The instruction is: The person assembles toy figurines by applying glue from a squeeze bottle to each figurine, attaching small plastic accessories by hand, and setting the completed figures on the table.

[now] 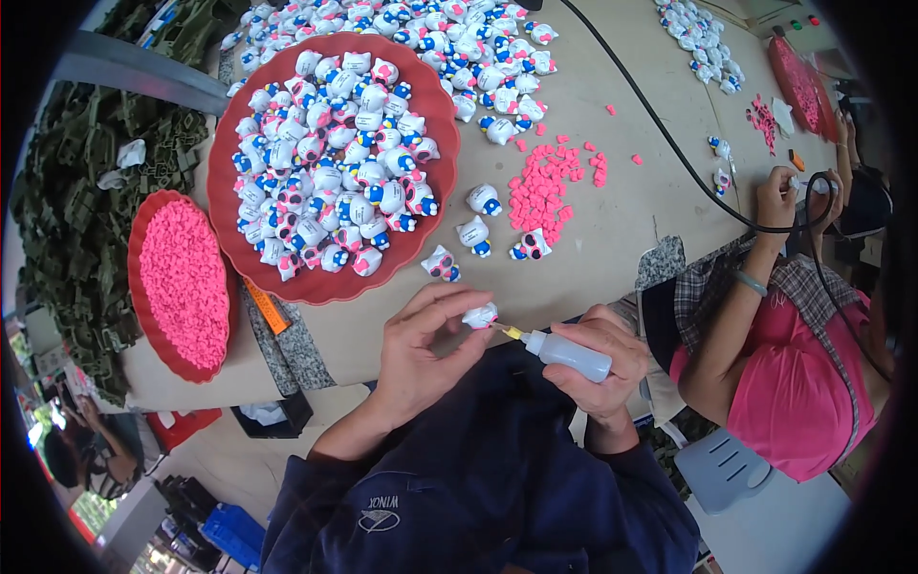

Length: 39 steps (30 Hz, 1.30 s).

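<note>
pinching figurine point(481, 316) in left hand point(424, 337), gripping bottle point(571, 355) in right hand point(610, 362), pointing nozzle point(514, 333) at figurine, with contact unclear, near pink bits point(541, 199) and heaped bowl point(222, 206) on table point(612, 206)

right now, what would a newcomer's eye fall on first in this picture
Probably the large red scalloped bowl left of centre, heaped with white-and-blue cat figurines. Left of it, the narrower red dish of bright pink pieces stands out too. At lower centre, the left hand holds a small white piece near the tip of the right hand's squeeze bottle.
</note>
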### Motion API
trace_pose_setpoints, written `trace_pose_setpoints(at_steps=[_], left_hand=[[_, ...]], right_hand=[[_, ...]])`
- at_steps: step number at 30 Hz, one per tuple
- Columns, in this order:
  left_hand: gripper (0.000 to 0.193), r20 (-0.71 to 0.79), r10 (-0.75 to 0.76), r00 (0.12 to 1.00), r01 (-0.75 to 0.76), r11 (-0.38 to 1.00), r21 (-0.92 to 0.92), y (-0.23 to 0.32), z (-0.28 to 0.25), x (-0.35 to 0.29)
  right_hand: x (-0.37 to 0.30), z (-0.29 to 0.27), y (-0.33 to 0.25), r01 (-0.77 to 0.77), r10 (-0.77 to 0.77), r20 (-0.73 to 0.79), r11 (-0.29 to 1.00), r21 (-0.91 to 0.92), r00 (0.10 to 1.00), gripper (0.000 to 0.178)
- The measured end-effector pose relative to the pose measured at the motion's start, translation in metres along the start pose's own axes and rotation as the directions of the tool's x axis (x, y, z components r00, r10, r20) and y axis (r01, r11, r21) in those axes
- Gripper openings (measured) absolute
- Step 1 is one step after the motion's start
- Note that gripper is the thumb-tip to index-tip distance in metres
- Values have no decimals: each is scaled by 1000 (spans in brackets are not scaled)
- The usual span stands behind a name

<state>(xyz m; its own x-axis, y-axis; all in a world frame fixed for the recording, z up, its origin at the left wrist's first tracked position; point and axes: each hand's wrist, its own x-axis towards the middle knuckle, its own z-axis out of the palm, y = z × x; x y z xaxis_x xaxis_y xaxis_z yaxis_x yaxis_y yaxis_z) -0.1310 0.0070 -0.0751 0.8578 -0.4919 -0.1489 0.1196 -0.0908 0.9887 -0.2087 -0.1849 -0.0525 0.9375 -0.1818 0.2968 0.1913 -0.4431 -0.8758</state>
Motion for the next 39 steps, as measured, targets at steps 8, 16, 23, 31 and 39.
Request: trace_pose_setpoints(at_steps=[8, 16, 23, 31, 39], left_hand=[[35, 4, 29, 1000, -29, 999, 42, 0, 1, 0], [35, -12, 3, 1000, -3, 1000, 7, 0, 0, 0], [35, -20, 5, 1000, -5, 1000, 22, -2, -2, -1], [32, -12, -85, 996, 83, 990, -110, 0, -3, -8], [33, -7, -142, 990, 140, 982, -129, -3, -7, -11]], right_hand=[[-1, 2, 2, 4, -4, -5, 1000, 5, 1000, 41], [-1, 0, 0, -15, 15, -10, 1000, -15, 1000, 39], [-4, 4, 3, -94, 94, -71, 996, 11, 993, 41], [1, 18, 16, -265, 297, -119, 937, 227, 948, 32], [16, 39, 21, -140, 125, -128, 983, -122, 984, 31]])
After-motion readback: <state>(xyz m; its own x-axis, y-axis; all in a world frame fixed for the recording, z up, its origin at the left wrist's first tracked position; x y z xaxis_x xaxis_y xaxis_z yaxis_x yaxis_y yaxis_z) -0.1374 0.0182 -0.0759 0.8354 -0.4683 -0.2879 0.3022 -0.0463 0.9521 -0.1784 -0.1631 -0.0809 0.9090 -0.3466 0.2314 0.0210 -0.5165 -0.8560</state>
